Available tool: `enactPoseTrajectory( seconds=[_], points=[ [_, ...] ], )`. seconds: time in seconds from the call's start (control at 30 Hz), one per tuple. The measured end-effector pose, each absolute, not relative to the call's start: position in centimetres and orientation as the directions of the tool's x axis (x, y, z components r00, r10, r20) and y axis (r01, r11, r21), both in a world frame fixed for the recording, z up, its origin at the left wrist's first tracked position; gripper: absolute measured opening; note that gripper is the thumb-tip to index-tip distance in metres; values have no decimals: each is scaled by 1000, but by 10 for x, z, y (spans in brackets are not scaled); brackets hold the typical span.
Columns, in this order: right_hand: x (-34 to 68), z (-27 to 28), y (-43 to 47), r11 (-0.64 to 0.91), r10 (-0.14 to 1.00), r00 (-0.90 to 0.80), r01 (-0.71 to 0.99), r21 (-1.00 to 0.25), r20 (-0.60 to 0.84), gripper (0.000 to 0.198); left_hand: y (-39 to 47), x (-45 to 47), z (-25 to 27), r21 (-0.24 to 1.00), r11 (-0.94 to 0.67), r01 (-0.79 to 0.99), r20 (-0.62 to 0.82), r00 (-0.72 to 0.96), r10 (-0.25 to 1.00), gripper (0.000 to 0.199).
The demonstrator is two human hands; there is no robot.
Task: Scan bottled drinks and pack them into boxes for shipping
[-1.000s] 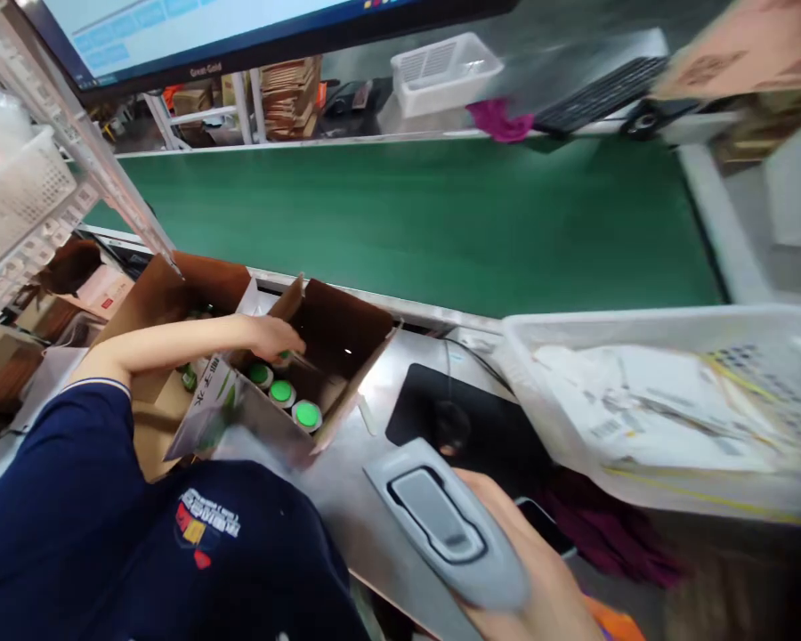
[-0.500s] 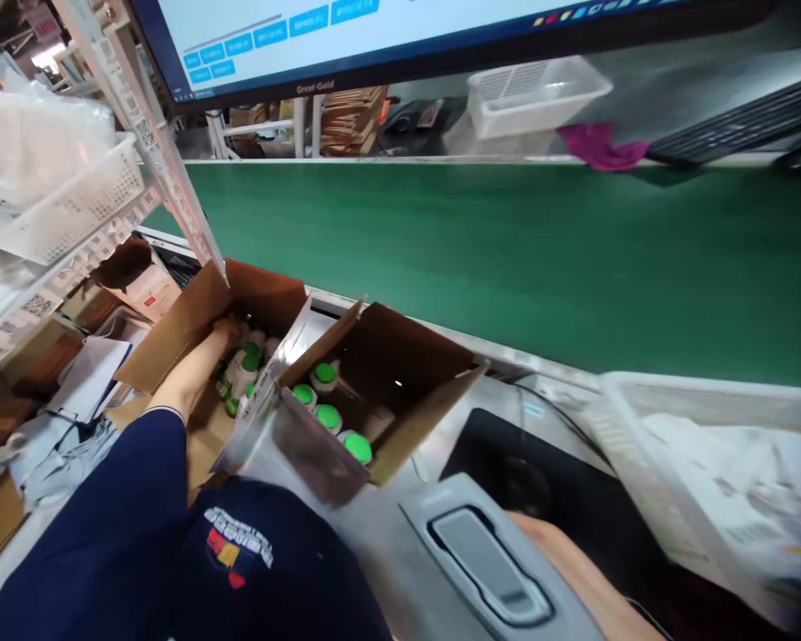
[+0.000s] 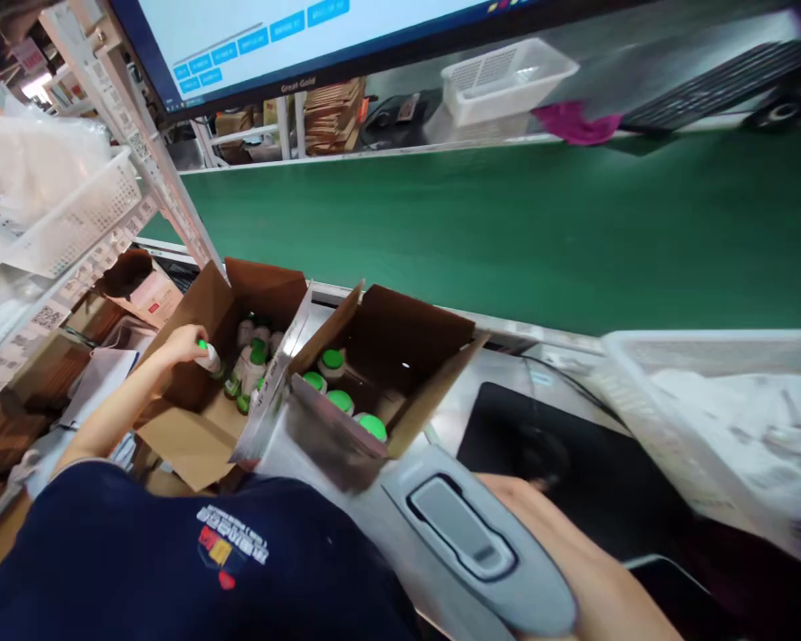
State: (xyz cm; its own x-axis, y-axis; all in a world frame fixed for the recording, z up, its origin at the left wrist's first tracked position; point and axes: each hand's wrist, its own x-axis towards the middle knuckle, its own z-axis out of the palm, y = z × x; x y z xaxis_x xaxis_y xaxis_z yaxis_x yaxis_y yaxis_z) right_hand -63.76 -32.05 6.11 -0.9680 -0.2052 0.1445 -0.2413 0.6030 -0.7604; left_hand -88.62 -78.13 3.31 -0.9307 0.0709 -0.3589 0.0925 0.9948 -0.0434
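My left hand (image 3: 184,344) is closed around the green-capped top of a small white bottle (image 3: 209,360), lifted at the left side of an open cardboard box (image 3: 193,436). More white bottles with green caps (image 3: 254,354) lie and stand inside this box. Beside it, a second open box (image 3: 424,325) holds several upright bottles with round green lids (image 3: 339,401). Near the lower middle, my right hand (image 3: 591,570) grips a grey handheld barcode scanner (image 3: 464,530); the device hides most of its fingers.
A green conveyor belt (image 3: 507,240) runs behind the boxes, below a monitor (image 3: 374,67). To the right lie a black mat (image 3: 494,436) and a white basket (image 3: 641,418) with white contents. A rack with a perforated white basket (image 3: 86,218) stands at the left.
My left hand has come up and left from deep inside the left box, now with a white bottle in it. The scanner in my right hand has shifted slightly up and left in view.
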Motion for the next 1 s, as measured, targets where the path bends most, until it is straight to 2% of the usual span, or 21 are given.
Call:
enactPoseTrajectory(
  seconds=[0.07,0.13,0.17,0.2,0.27,0.33,0.47,0.6,0.7,0.83,1.0],
  points=[
    [-649,74,-327,590,-269,-954,-269,-761,129,32,-801,-860,67,84,984,156,-190,-967,170,29],
    [-661,89,-336,586,-286,-951,-269,-764,116,30,-811,-836,102,225,916,332,23,-942,336,22],
    [-667,96,-340,576,-288,-949,-281,-768,131,29,-812,-825,118,246,860,447,132,-895,427,20],
    [-673,102,-344,566,-290,-946,-294,-770,148,27,-810,-814,133,217,801,558,240,-826,511,17],
    [-682,112,-352,561,-283,-942,-315,-766,180,23,-801,-798,153,51,683,728,417,-637,648,14],
    [-689,120,-356,578,-275,-943,-317,-752,186,19,-787,-788,162,-144,566,811,480,-443,757,23],
    [-696,135,-355,648,-254,-958,-269,-712,132,12,-756,-786,160,-428,274,861,391,-97,915,34],
    [-698,146,-346,695,-177,-981,-181,-696,78,14,-729,-795,158,-599,40,800,300,178,937,26],
    [-702,153,-338,695,-132,-990,-129,-707,51,22,-713,-804,162,-657,-84,749,210,288,934,21],
    [-708,158,-326,676,-142,-990,-78,-733,-26,30,-699,-817,166,-697,-172,696,129,358,925,25],
    [-699,155,-309,655,-110,-993,-44,-754,-38,30,-676,-837,157,-674,-281,683,44,417,908,24]
  ],
)
